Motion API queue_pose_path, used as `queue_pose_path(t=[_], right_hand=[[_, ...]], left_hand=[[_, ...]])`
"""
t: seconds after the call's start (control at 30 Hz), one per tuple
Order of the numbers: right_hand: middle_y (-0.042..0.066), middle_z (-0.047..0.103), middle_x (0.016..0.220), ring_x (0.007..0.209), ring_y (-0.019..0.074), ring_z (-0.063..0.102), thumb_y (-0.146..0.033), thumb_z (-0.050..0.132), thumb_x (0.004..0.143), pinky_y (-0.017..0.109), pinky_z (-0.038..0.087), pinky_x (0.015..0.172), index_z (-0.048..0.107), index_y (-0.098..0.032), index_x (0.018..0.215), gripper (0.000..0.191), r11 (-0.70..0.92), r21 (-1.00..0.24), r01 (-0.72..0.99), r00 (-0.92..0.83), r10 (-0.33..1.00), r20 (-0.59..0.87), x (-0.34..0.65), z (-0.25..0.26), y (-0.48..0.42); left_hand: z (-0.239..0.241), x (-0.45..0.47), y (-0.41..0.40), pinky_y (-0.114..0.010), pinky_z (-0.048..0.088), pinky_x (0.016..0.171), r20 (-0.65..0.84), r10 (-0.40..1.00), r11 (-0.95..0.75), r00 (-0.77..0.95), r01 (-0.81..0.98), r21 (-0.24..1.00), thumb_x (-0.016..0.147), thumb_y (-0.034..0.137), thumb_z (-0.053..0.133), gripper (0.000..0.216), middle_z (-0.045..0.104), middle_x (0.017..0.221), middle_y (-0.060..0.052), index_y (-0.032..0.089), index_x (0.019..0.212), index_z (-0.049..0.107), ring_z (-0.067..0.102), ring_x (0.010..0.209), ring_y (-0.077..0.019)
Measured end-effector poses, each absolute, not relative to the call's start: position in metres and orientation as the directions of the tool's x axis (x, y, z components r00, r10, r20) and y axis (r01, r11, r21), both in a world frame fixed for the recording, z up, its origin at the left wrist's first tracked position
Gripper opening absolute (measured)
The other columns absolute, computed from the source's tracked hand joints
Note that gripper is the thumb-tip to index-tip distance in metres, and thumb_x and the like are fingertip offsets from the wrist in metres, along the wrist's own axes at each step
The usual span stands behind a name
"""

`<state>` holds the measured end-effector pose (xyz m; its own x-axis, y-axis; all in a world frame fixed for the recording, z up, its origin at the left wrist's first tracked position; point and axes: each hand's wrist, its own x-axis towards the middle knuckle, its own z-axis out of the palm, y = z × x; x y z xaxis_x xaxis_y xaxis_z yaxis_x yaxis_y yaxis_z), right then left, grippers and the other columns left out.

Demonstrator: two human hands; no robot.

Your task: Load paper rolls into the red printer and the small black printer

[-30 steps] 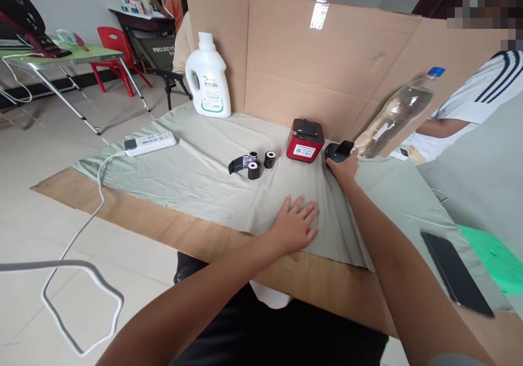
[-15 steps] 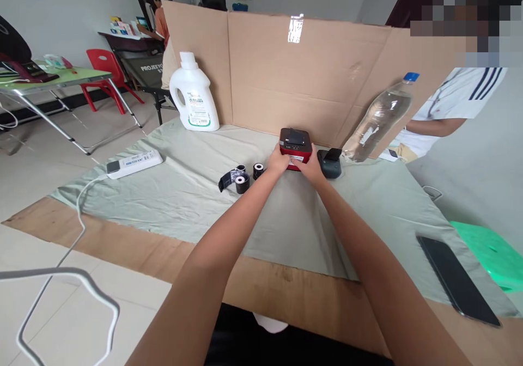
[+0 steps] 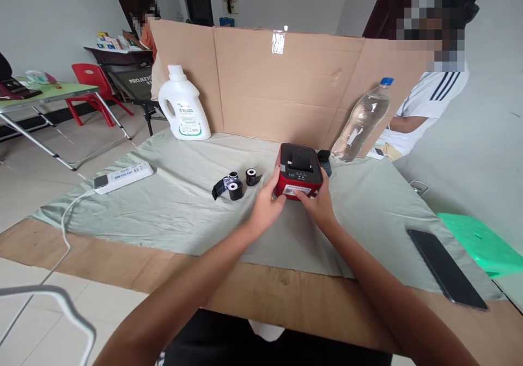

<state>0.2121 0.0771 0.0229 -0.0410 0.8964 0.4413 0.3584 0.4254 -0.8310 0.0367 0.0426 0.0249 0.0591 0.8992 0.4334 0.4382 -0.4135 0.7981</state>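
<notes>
Both my hands hold a small red and black printer, its dark top with a slot and buttons facing up and a white label on the near side. My left hand is closed along its left side. My right hand grips the right side, its thumb over the label. Behind the printer's right edge, a dark device is mostly hidden. To the left of my hands lie several small black rolls with white cores, among them a front roll and a right roll.
A white detergent jug and a tilted clear bottle stand before a cardboard screen. A white power strip lies left, a black phone right. Beyond the screen are two people; a green stool stands at right.
Both hands have brought the printer nearer to me, and it now covers more of the dark device behind it. The view has shifted slightly. The rolls stay on the cloth.
</notes>
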Motion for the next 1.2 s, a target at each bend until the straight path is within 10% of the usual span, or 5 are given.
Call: queue_pose_path(t=[0.6,1.2], right_hand=[[0.018,0.037,0.165,0.153,0.0389,0.037,-0.049,0.079,0.081,0.064,0.032,0.125,0.022,-0.025,0.163,0.103,0.418,-0.763,0.494,-0.033,0.885,0.464,0.231,-0.008,0.004],[0.017,0.048,0.141,0.132,0.0373,0.052,-0.049,0.082,0.082,0.062,0.048,0.108,0.029,-0.024,0.16,0.097,0.532,-0.658,0.533,-0.087,0.808,0.583,0.24,-0.019,0.012]], left_hand=[[0.001,0.034,-0.034,-0.033,0.069,0.083,0.281,0.96,-0.26,-0.003,0.369,0.892,0.089,0.016,0.047,0.073,0.049,0.161,-0.001,0.028,0.162,0.04,0.057,0.143,-0.0284],[-0.005,0.029,-0.019,-0.051,0.048,0.118,0.544,0.839,-0.508,0.024,0.395,0.766,0.084,0.005,0.053,0.067,0.052,0.157,-0.011,0.025,0.148,0.05,0.054,0.142,-0.0277]])
